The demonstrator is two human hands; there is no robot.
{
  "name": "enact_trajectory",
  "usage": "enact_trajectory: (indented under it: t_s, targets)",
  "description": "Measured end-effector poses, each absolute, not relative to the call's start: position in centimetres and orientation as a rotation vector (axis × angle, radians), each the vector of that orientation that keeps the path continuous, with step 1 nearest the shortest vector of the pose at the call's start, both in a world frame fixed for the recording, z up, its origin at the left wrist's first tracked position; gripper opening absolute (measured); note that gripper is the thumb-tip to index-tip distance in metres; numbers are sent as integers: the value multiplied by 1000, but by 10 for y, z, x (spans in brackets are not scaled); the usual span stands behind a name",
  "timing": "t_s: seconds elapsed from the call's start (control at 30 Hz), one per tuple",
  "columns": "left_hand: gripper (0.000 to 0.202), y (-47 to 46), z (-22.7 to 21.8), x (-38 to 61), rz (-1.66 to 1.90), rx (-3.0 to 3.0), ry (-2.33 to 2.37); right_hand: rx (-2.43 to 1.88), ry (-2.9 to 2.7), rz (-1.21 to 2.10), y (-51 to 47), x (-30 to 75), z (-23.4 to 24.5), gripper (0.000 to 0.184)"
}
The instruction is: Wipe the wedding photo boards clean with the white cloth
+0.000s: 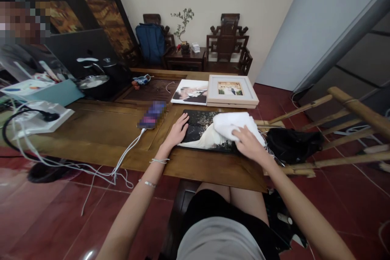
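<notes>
A dark photo panel [198, 124] with a white dress pictured on it lies flat on the wooden table in front of me. My left hand [178, 130] rests on its left edge, fingers stretched out and holding nothing. Over the panel's right part, my right hand [247, 142] grips a folded white cloth [236, 124], which covers that part of the picture. Just behind the panel are a white photo book or print [190, 91] and a pale box frame [254, 95] with a small photo in its middle.
On the wooden table [122, 146], a phone [152, 114] lies plugged into a white cable. Further left are a power strip [57, 118], a blue-grey organizer box [63, 93] and a black kettle [114, 73]. A bamboo chair [344, 134] holding a black bag stands at right. Another person is at far left.
</notes>
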State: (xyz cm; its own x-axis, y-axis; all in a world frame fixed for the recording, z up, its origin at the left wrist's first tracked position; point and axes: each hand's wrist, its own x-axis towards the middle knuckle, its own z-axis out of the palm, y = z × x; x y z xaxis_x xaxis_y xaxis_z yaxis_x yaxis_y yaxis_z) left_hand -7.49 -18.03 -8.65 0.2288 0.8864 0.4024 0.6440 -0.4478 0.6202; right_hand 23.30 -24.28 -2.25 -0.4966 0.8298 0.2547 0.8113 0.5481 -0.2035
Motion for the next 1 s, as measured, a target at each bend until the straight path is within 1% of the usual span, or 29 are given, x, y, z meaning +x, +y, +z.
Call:
enact_trajectory:
  t_s: [0.03, 0.13, 0.23, 0.33, 0.4, 0.53, 0.63, 0.73, 0.83, 1.0]
  targets:
    - [44, -180, -86, -75, 1053, 2183, 1422, -1370, -2453, 79, -222, 233, -21, 40]
    - [44, -181, -85, -76, 1049, 2178, 1421, -1414, -2419, 74, -179, 233, -20, 37]
    - [44, -181, -84, -75, 1046, 2171, 1424, -1420, -2413, 68, -177, 233, -22, 37]
    - [43, -181, -84, -75, 1050, 2162, 1432, -1399, -2425, 58, -217, 231, -28, 41]
    - [42, -181, -84, -74, 1051, 2157, 1436, -1372, -2446, 64, -257, 229, -31, 39]
    - [42, -181, -83, -73, 1055, 2151, 1443, -1275, -2513, 163, -333, 224, -31, 38]
    - [43, -182, -83, -73, 1055, 2156, 1442, -1270, -2529, 206, -350, 221, -27, 39]
    - [44, -182, -84, -74, 1054, 2162, 1438, -1326, -2514, 136, -319, 223, -24, 38]
    - [44, -182, -84, -75, 1052, 2167, 1432, -1410, -2463, 47, -258, 230, -19, 37]
    - [43, -182, -84, -77, 1050, 2169, 1434, -1444, -2435, 57, -172, 241, -9, 30]
